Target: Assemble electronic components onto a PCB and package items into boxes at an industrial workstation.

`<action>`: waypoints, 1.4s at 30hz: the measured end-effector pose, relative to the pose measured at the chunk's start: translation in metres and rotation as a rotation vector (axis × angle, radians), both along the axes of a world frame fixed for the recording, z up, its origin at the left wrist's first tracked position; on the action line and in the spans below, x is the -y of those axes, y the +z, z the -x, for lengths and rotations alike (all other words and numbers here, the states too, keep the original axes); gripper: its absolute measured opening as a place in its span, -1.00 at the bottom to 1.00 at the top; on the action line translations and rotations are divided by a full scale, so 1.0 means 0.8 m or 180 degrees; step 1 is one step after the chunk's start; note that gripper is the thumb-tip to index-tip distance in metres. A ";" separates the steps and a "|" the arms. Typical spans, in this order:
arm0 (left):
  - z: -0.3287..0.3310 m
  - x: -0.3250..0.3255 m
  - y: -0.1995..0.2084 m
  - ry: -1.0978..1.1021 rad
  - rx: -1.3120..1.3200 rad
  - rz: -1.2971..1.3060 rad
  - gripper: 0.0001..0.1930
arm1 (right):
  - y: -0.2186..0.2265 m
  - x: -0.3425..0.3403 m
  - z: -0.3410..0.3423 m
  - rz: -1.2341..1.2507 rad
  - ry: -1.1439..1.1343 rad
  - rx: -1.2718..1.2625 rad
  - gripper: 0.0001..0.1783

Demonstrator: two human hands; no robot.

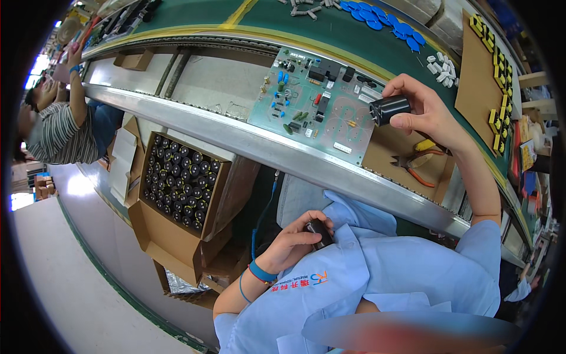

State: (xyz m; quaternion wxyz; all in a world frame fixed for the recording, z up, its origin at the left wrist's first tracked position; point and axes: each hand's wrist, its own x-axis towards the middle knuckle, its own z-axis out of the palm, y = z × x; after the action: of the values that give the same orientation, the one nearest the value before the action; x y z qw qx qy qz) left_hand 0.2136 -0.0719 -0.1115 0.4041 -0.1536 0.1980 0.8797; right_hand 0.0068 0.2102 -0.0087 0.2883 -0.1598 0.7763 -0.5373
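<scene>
My right hand [425, 112] is closed round a black cylindrical capacitor [391, 110], held on its side with its pin end pointing left. That capacitor hovers at the right part of a green circuit board [259, 109], over white printed outlines. Several parts sit on the board: blue discs, black blocks and a red component. Close to my body, my left hand [295, 239] grips a second black capacitor [319, 233], tilted in the fingers. A blue wrist strap [261, 272] with a coiled cord is on my left wrist.
A cardboard box [219, 177] of several upright black capacitors stands left. Orange-handled cutters [420, 167] lie right of the board, which rests along a metal rail [194, 121]. Blue discs [371, 16], white parts [442, 69] and yellow-black components [500, 71] lie beyond. Another person [65, 127] is at far left.
</scene>
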 end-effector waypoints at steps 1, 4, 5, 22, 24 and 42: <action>0.000 0.004 -0.004 -0.0101 -0.0045 0.0070 -0.71 | 0.002 0.003 0.000 -0.0116 -0.0186 -0.0108 -0.65; 0.000 0.004 -0.008 -0.0032 0.0159 -0.0115 -0.67 | -0.001 0.017 -0.003 -0.0512 -0.0245 -0.0777 -0.64; 0.002 0.005 -0.007 -0.0029 0.0175 -0.0134 -0.67 | -0.002 0.021 -0.005 -0.0531 -0.0238 -0.0762 -0.64; 0.037 0.006 0.025 -0.0057 -0.0686 -0.0070 -0.44 | 0.008 0.041 -0.024 -0.2011 0.0890 -0.3618 -0.42; 0.038 0.005 0.029 -0.0066 -0.0857 -0.0035 -0.42 | 0.025 0.053 -0.035 -0.1591 0.0845 -0.3707 -0.37; 0.044 -0.001 0.031 -0.0049 -0.1627 0.0729 -0.38 | 0.018 0.090 -0.024 -0.1383 0.1124 -0.3629 -0.51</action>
State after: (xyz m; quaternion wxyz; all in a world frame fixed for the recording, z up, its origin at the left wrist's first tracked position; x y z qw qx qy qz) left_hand 0.1786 -0.0712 -0.0868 0.3278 0.0300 0.3928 0.8587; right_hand 0.0261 0.1383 0.0060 -0.0603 -0.4843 0.8611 -0.1423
